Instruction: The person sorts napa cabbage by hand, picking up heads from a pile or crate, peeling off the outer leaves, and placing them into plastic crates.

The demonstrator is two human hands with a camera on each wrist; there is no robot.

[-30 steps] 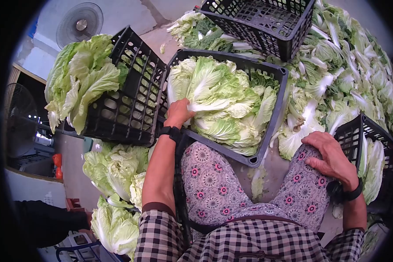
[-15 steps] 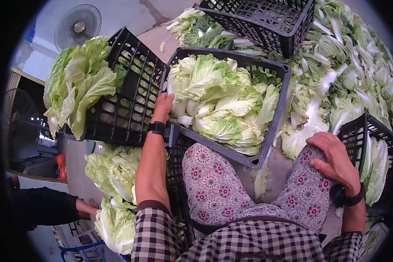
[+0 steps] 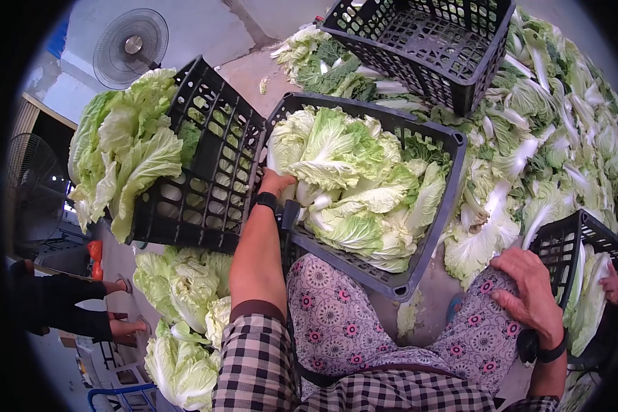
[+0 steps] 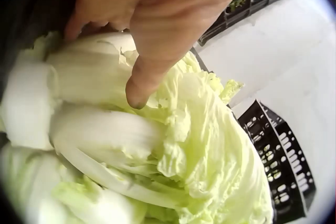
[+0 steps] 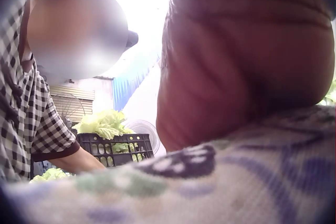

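Observation:
My left hand (image 3: 276, 184) is at the left end of a black plastic crate (image 3: 429, 257) filled with heads of napa cabbage (image 3: 371, 202). In the left wrist view, the thumb (image 4: 140, 85) presses on one side of a pale cabbage (image 4: 89, 74) and the fingers reach over its far side, partly hidden. My right hand (image 3: 525, 285) rests on the patterned trouser knee (image 3: 484, 302), holding nothing. The right wrist view shows that hand (image 5: 236, 71) close up against the cloth.
A tilted crate (image 3: 213, 161) with cabbage leaves stands left; another crate (image 3: 446, 51) sits at the back. Loose leaves (image 3: 563, 130) pile up right. Another person's hand (image 3: 616, 287) touches cabbage in the right-hand crate (image 3: 549, 247). Cabbages (image 3: 182, 357) lie lower left, near someone's legs (image 3: 120, 323).
My left hand let go of a cabbage, drew left to the crate's end, then came back onto a cabbage there. Another person's hand has come onto the right-hand crate. My right hand stays on the knee.

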